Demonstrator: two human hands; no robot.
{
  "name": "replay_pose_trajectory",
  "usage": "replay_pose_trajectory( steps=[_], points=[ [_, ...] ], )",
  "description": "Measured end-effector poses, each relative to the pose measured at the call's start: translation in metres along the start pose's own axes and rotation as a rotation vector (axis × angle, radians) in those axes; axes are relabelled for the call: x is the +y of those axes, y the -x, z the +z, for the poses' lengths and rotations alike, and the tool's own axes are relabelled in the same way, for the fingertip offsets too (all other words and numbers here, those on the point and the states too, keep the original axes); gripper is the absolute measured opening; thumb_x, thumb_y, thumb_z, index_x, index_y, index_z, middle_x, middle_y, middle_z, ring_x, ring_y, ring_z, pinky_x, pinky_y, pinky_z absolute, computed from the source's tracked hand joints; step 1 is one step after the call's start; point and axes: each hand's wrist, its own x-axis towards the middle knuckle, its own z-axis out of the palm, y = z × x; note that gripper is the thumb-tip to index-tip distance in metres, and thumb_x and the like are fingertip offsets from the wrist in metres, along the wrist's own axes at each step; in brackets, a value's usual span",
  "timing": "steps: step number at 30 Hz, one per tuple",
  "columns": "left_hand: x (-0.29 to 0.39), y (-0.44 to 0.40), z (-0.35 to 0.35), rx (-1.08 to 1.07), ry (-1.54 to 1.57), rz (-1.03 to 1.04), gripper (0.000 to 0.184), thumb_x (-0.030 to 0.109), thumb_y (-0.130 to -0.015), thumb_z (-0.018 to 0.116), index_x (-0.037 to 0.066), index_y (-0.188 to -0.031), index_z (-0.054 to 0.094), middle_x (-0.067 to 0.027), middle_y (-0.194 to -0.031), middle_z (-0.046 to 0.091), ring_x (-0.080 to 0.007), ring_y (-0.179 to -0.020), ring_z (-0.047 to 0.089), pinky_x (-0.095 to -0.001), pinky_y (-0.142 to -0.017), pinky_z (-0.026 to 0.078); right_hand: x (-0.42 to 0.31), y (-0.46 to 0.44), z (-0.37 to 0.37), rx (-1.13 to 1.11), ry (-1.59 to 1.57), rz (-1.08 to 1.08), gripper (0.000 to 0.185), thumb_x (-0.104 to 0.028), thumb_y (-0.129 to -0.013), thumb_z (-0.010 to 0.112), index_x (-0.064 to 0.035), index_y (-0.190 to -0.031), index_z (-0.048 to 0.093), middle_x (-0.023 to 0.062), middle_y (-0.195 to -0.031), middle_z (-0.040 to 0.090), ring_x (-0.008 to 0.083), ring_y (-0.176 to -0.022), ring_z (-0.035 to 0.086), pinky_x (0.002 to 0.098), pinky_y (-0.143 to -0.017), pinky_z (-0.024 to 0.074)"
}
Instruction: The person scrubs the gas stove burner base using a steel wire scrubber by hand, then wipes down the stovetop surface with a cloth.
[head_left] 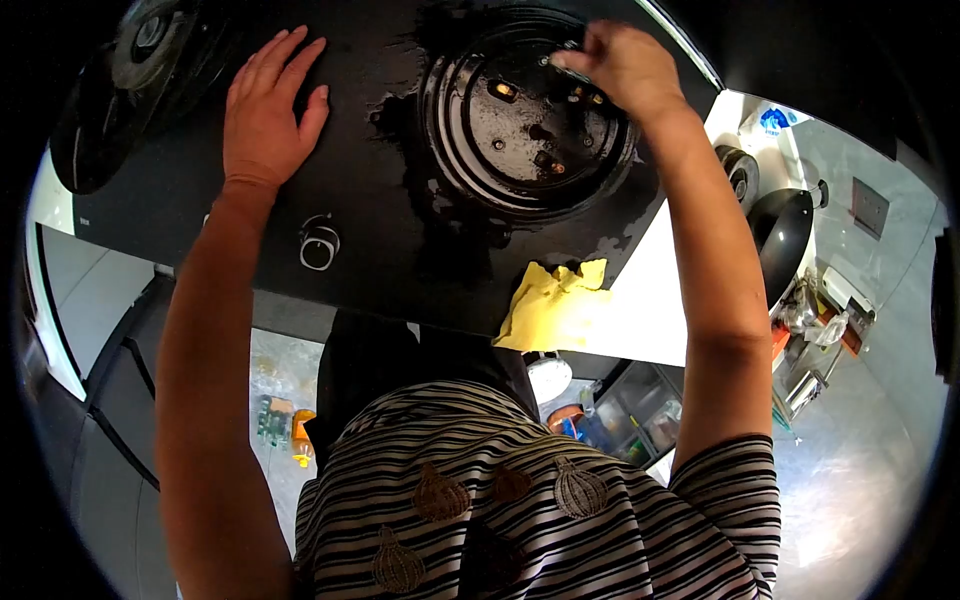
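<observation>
A black-and-cream striped fabric shirt [550, 450] faces a wet, round, ringed black burner base [525, 115], seemingly mid-wipe, the right hand's [630, 70] fingers curled over its far-right side, any hold unclear, the left hand's [270, 115] spread empty left of it, further rubbing calling for steady pressure.

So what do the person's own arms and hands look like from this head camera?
No glove shows on the left hand or the right hand, and no watch or bracelet on either wrist. A short sleeve with dark and pale stripes shows on the right arm, matching the striped top; the left arm shows no sleeve in view.
</observation>
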Motion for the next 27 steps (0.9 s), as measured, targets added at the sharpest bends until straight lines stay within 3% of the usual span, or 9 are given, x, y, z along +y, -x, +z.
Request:
replay_pose_trajectory(
  steps=[1,2,4,10,16,20,24,26,27],
  points=[
    [0.000,0.000,0.000,-0.013,-0.016,-0.012,0.048,0.027,-0.096,0.056,0.022,-0.143,0.050,-0.0022,-0.151,0.043,-0.0256,-0.141,0.037,-0.0461,-0.116,0.029,0.006,0.008,-0.001,0.011,0.026,-0.006,0.048,-0.054,-0.078,0.075,-0.0076,-0.080,0.063,0.0127,-0.075,0.065,0.0306,-0.074,0.065,0.0414,-0.070,0.0499],
    [-0.001,-0.001,0.000,-0.011,-0.016,-0.012,0.048,0.027,-0.096,0.056,0.022,-0.143,0.050,-0.0022,-0.151,0.043,-0.0256,-0.141,0.037,-0.0461,-0.116,0.029,0.014,0.013,-0.005,-0.120,0.069,0.076,0.048,-0.058,-0.078,0.072,-0.0109,-0.087,0.068,0.0142,-0.085,0.069,0.0333,-0.090,0.067,0.0455,-0.077,0.0516],
    [-0.001,-0.001,0.000,0.000,0.011,-0.004,0.048,0.027,-0.095,0.057,0.021,-0.143,0.050,-0.0023,-0.151,0.043,-0.0257,-0.141,0.037,-0.0460,-0.116,0.029,0.022,0.018,-0.009,-0.204,0.009,0.200,0.049,-0.058,-0.077,0.072,-0.0107,-0.087,0.068,0.0142,-0.085,0.068,0.0337,-0.089,0.067,0.0451,-0.077,0.0516],
    [0.002,-0.002,-0.001,-0.004,0.008,-0.015,0.048,0.027,-0.095,0.057,0.021,-0.142,0.051,-0.0024,-0.150,0.043,-0.0262,-0.140,0.038,-0.0456,-0.116,0.029,0.014,0.013,0.001,-0.014,-0.042,0.009,0.047,-0.055,-0.076,0.075,-0.0090,-0.080,0.064,0.0127,-0.084,0.068,0.0327,-0.084,0.067,0.0442,-0.072,0.0519],
    [0.002,-0.002,0.000,-0.022,0.009,-0.023,0.049,0.026,-0.095,0.057,0.021,-0.142,0.050,-0.0023,-0.151,0.042,-0.0261,-0.141,0.037,-0.0463,-0.117,0.028,0.051,0.039,0.009,-0.115,-0.037,0.136,0.050,-0.056,-0.075,0.075,-0.0084,-0.078,0.061,0.0108,-0.080,0.064,0.0319,-0.074,0.066,0.0425,-0.067,0.0513],
    [0.003,-0.003,0.000,-0.040,-0.013,-0.027,0.049,0.026,-0.095,0.057,0.021,-0.142,0.050,-0.0026,-0.151,0.042,-0.0260,-0.141,0.037,-0.0463,-0.117,0.027,0.025,0.026,0.013,0.112,-0.133,0.048,0.044,-0.051,-0.076,0.077,-0.0095,-0.079,0.062,0.0113,-0.083,0.061,0.0319,-0.079,0.064,0.0422,-0.070,0.0503],
    [0.005,-0.003,-0.002,-0.023,-0.020,-0.025,0.047,0.025,-0.092,0.059,0.019,-0.138,0.053,-0.0020,-0.147,0.046,-0.0238,-0.139,0.039,-0.0449,-0.117,0.028,0.023,0.043,0.030,0.168,-0.238,0.130,0.034,-0.041,-0.079,0.079,-0.0102,-0.081,0.064,0.0112,-0.085,0.063,0.0331,-0.081,0.064,0.0425,-0.071,0.0508],
    [0.006,-0.006,-0.002,0.001,-0.026,-0.029,0.046,0.025,-0.089,0.061,0.019,-0.134,0.057,-0.0009,-0.144,0.049,-0.0216,-0.137,0.042,-0.0431,-0.116,0.030,0.023,0.072,0.042,0.398,-0.285,0.244,0.025,-0.031,-0.081,0.078,-0.0099,-0.082,0.066,0.0112,-0.086,0.065,0.0329,-0.079,0.064,0.0417,-0.070,0.0517],
    [0.007,-0.006,-0.002,0.000,-0.029,-0.032,0.046,0.025,-0.089,0.061,0.019,-0.135,0.056,-0.0011,-0.144,0.049,-0.0218,-0.137,0.042,-0.0431,-0.116,0.030,0.016,0.086,0.044,0.411,-0.261,0.292,0.022,-0.029,-0.081,0.078,-0.0097,-0.082,0.067,0.0113,-0.086,0.066,0.0328,-0.078,0.064,0.0414,-0.069,0.0521]
  ],
)
